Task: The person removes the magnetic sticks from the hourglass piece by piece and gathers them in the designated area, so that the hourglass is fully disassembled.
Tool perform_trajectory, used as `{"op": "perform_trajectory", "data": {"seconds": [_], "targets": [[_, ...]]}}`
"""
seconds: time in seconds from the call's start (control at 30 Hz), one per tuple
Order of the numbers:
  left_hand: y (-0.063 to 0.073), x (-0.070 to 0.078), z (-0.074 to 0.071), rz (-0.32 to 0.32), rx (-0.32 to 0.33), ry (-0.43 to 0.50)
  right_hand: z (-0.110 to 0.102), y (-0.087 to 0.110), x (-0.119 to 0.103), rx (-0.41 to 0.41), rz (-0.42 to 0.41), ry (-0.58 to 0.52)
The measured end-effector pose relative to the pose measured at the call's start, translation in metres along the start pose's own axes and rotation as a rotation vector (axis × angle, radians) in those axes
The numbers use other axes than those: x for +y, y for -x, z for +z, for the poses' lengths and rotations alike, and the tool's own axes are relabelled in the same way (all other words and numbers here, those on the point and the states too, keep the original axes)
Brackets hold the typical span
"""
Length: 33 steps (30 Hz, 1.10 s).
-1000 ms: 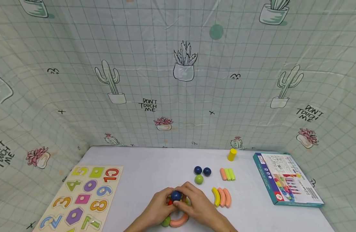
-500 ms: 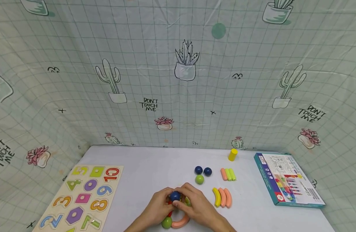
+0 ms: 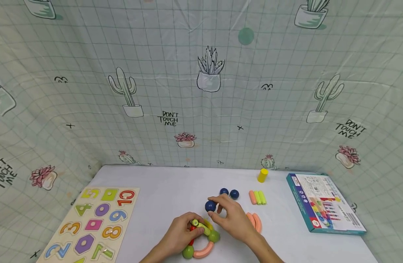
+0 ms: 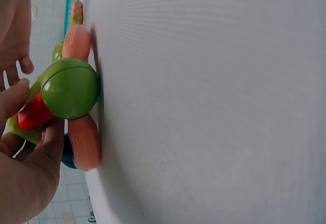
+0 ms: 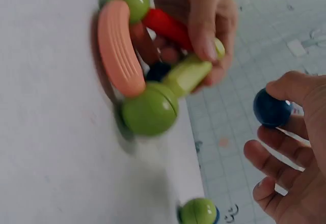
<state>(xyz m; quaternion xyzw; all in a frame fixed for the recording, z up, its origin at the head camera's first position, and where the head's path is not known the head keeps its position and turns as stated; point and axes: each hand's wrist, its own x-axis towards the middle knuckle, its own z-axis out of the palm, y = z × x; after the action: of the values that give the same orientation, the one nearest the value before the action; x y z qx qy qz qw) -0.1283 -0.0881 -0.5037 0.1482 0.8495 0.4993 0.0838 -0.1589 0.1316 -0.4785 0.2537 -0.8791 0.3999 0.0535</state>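
Head view: at the white desk (image 3: 155, 204), the left hand (image 3: 183, 233) grips a ring-like assembly (image 3: 207, 230) of green balls (image 3: 214, 236), salmon-pink arcs (image 3: 204, 251), a red bar (image 3: 191, 241) and a yellow-green rod (image 3: 201, 228); the right hand (image 3: 233, 220), at the assembly's two o'clock, pinches a glossy dark-blue ball (image 3: 210, 206). Left wrist view: salmon-pink arcs flank one green ball near twelve and six o'clock. Right wrist view: the dark-blue ball is held apart, the assembly at its ten o'clock.

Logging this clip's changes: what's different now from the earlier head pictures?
The right hand, pinching the blue ball, has moved it away from the assembly, up and rightward in the head view. The left hand still grips the assembly; the number board and box stayed put.
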Motion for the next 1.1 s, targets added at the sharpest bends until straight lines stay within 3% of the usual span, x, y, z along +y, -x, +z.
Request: {"op": "perform_trajectory", "data": {"seconds": [0.3,0.5,0.67,1.1], "targets": [[0.001,0.002,-0.002,-0.030,-0.002,0.013,-0.021,-0.027,0.024,-0.075,0.092,0.168],[0.002,0.002,-0.002,-0.047,-0.013,0.022,-0.016,-0.039,0.038,-0.155,0.073,0.336],[0.002,0.002,-0.002,-0.041,-0.018,0.035,-0.010,-0.041,0.048,-0.163,0.047,0.454],[0.002,0.001,-0.003,-0.045,-0.023,0.024,-0.005,-0.041,0.053,-0.150,0.057,0.489]]}}
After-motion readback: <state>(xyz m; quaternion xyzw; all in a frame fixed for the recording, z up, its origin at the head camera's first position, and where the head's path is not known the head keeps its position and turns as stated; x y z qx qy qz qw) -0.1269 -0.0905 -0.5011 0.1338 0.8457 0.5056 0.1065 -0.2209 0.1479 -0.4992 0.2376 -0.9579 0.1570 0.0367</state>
